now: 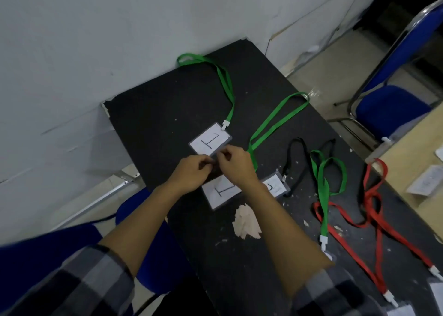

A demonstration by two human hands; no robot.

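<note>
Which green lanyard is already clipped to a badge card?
The far green lanyard, by the wall: its white clip meets the card marked T. The middle green lanyard runs to the right hand.

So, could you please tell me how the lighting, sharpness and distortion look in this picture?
Head view: dim light, darkest at upper right; the wide lens skews the table; the left hand and right hand blur where they meet, so their grip is unclear; the letter on the far card is legible.

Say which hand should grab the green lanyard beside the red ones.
Right, probably: the right hand sits nearer that green lanyard, which lies on its side; the left hand would cross over.
</note>
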